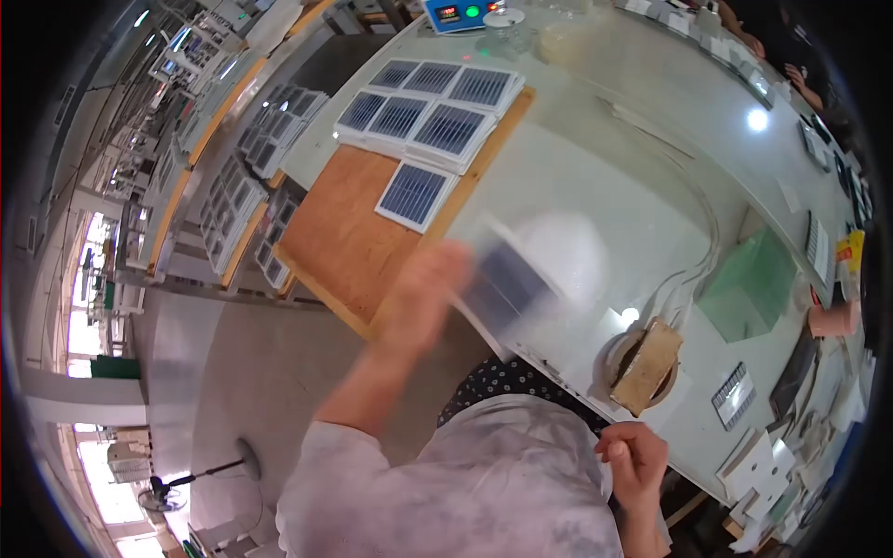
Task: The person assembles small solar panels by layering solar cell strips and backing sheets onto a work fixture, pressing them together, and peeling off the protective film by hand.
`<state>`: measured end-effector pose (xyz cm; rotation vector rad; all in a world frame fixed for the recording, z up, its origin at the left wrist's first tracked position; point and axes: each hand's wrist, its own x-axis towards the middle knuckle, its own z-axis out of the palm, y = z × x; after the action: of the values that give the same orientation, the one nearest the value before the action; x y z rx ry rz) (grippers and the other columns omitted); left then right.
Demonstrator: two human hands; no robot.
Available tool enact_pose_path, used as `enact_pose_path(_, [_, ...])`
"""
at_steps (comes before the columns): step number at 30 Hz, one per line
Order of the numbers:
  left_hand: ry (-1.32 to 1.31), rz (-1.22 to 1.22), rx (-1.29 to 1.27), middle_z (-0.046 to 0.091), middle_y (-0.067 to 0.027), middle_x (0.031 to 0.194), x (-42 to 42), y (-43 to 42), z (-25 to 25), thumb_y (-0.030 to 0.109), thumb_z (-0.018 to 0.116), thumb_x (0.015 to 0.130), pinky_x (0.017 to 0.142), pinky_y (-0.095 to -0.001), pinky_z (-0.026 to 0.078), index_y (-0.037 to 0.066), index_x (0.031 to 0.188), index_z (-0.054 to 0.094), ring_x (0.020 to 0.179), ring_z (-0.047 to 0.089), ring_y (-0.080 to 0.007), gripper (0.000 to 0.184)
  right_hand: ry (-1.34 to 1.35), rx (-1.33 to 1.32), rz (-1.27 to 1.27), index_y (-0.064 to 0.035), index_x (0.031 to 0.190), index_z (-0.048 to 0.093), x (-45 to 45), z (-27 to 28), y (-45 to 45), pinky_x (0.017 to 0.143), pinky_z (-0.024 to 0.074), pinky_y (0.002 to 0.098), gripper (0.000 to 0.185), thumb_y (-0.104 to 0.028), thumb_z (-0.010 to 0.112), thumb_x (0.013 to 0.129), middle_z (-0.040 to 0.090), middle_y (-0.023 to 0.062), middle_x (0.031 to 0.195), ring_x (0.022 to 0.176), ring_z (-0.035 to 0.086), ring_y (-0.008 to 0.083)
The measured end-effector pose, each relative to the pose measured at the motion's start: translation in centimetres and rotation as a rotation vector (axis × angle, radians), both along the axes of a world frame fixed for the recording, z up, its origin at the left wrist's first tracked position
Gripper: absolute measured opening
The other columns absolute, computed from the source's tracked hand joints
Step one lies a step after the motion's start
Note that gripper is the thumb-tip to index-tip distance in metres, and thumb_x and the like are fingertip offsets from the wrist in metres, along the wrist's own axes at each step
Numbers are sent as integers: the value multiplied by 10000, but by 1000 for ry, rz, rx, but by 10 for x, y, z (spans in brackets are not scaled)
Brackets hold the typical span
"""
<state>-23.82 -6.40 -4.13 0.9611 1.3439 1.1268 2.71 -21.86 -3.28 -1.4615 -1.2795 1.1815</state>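
My left hand [428, 288], blurred by motion, is at the left edge of a small dark solar panel [507, 286] with a white border, held tilted over the table's front edge. A round white blurred thing [563, 251] lies just behind that panel. Near my body at the lower right, my right hand [635, 454] has its fingers curled in, and nothing shows in them. Stacked solar panels [449, 127] cover the far part of a brown board [349, 219], and a single panel [412, 195] lies in front of them.
A tan block [646, 365] rests across a round bowl [616, 358] on the right. Beyond it are a green box [749, 286] and another small panel [734, 396]. A blue device [465, 13] stands at the back. Another person's hands [798, 79] show at the upper right.
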Motion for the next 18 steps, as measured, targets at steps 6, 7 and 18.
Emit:
enact_pose_path(6, [360, 278, 274, 586, -10, 920, -134, 109, -37, 143, 547, 869, 783, -224, 399, 36, 1003, 605, 870, 515, -93, 180, -323, 164, -316, 10, 840, 546, 71, 4, 18, 559, 379, 206, 78, -67, 541, 840, 540, 37, 710, 615, 483, 75])
enact_pose_path(7, [426, 251, 238, 590, -17, 926, -134, 117, -46, 155, 544, 871, 780, -229, 402, 31, 993, 605, 873, 520, -97, 183, -547, 241, -364, 0, 859, 548, 88, 5, 27, 570, 369, 203, 57, -36, 557, 816, 535, 31, 721, 629, 471, 72])
enact_pose_path(18, [1625, 52, 616, 555, -203, 1076, -154, 141, -88, 247, 387, 929, 820, -457, 404, 60, 1135, 491, 953, 522, -392, 297, -889, 442, -197, -27, 915, 550, 161, -4, 121, 696, 419, 290, 277, -90, 702, 692, 552, 70, 834, 773, 532, 208])
